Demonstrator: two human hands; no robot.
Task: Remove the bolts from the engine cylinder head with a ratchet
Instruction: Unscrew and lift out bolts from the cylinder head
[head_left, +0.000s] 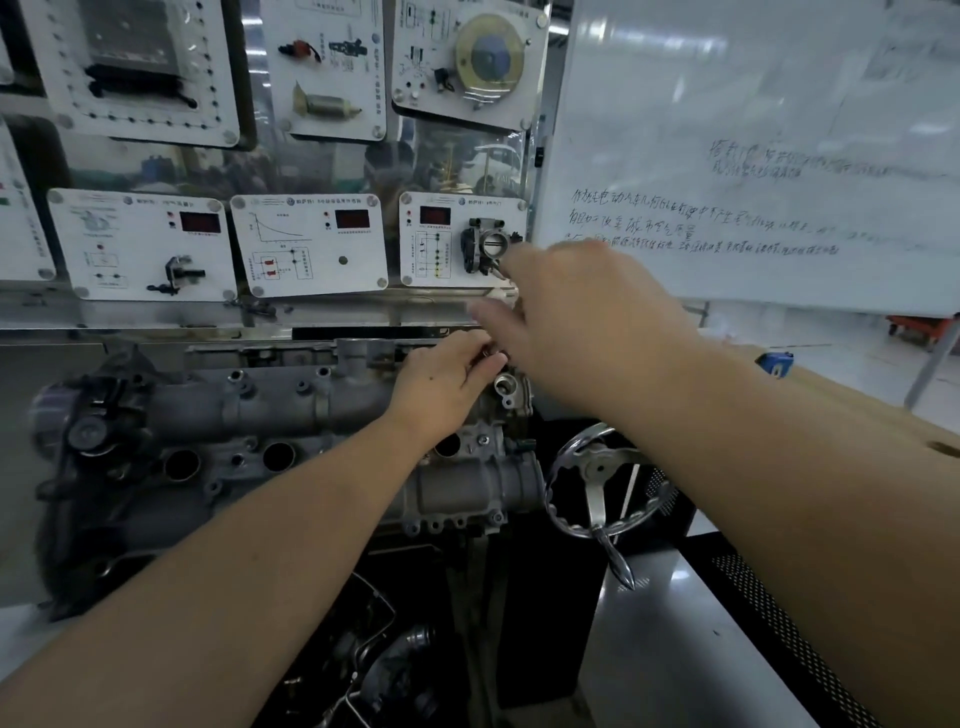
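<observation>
Both hands meet at the far right end of the cylinder head (291, 415), which lies lengthwise on a stand below a wall of training panels (306, 244). The left hand (447, 374) rests on the head's top edge with its fingers (485, 358) curled around something small and dark, probably a bolt or a socket, though it is too hidden to name. The right hand (576, 317) reaches over from the right, blurred; its fingers point toward the same spot, but I cannot tell whether they are spread or holding anything. No ratchet shows plainly; if one is there, the hands cover it. My judgement is that the step in hand is either seating the tool on a bolt at this corner or lifting out a loosened one by hand. The next move calls for a square fit on the bolt head and a steadying grip near it, since a tilted socket could slip. A handwheel (602, 483) stands just right of the head, and a whiteboard (753, 156) hangs behind.
</observation>
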